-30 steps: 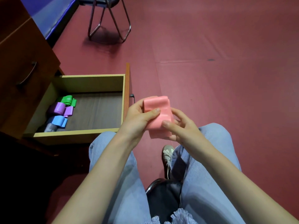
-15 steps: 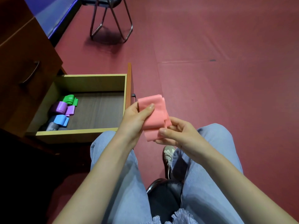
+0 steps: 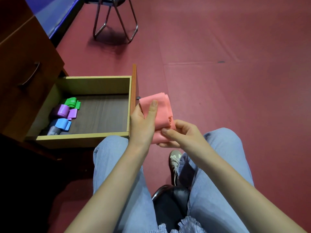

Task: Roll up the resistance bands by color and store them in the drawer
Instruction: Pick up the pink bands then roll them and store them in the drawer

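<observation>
A pink resistance band (image 3: pixel 161 111), loosely folded over itself, is held above my knees just right of the open drawer (image 3: pixel 84 137). My left hand (image 3: pixel 143 121) grips its upper left part, thumb laid across the front. My right hand (image 3: pixel 181 133) pinches its lower end between thumb and fingers. Inside the drawer, along its left side, lie rolled bands: a green band (image 3: pixel 71 102), a purple band (image 3: pixel 63 110), a blue band (image 3: pixel 61 123) and a grey band (image 3: pixel 53 131).
The drawer juts from a brown wooden cabinet (image 3: pixel 25 61) on the left, with a shut drawer and handle (image 3: pixel 31 74) above it. A metal-legged chair (image 3: pixel 116 17) stands on the red floor beyond. I sit on a black seat (image 3: pixel 170 197), legs in blue jeans.
The pink band has tilted and dropped a little between my hands. My right hand has slid to its lower end and pinches it there; my left thumb lies higher along the front.
</observation>
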